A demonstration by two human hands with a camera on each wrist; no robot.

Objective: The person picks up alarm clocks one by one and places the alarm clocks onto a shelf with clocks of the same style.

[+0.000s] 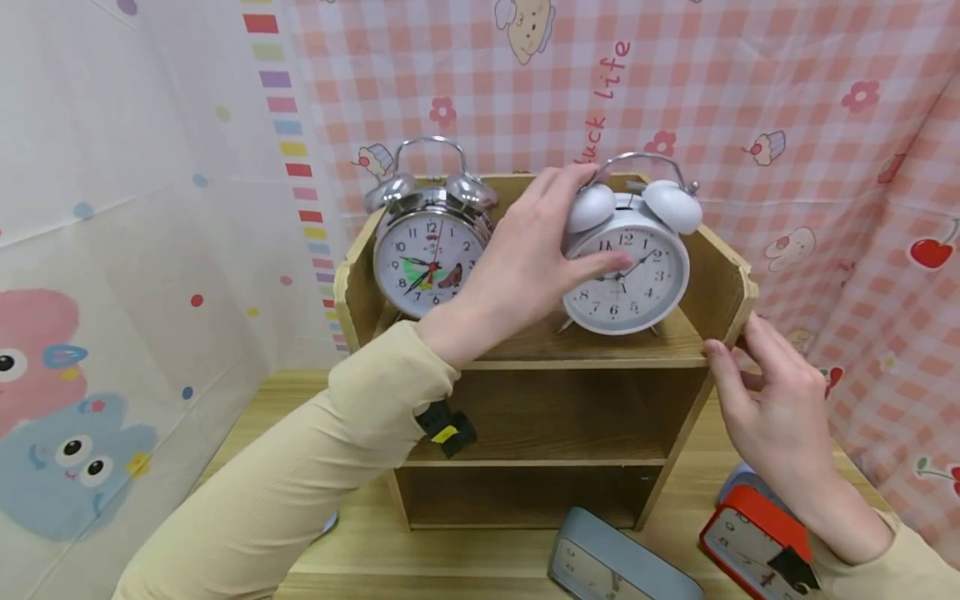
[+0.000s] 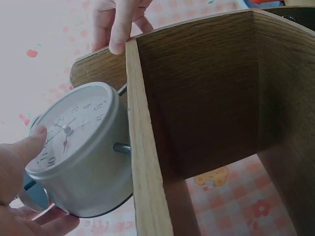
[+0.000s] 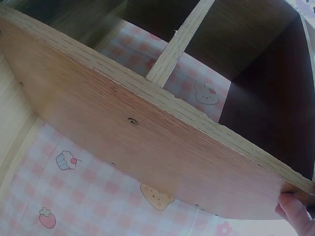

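A white twin-bell alarm clock (image 1: 649, 279) stands on the top board of a small wooden shelf (image 1: 585, 364), at its right side. My left hand (image 1: 528, 242) grips this clock from its left, thumb across the dial; in the left wrist view the fingers (image 2: 56, 221) reach round behind its body. My right hand (image 1: 783, 408) holds the shelf's right side panel at the height of the top board, thumb at the front edge. To the left on the same board stands a silver twin-bell alarm clock (image 1: 423, 258), partly covered by my left forearm.
A grey-blue rectangular clock (image 1: 626, 554) lies on the wooden table (image 1: 360, 546) before the shelf. At the right, a red clock (image 1: 757, 533) sits partly under my right wrist, a bluish rounded object (image 1: 738, 479) behind it. Patterned cloths (image 1: 810, 100) hang behind and beside the shelf.
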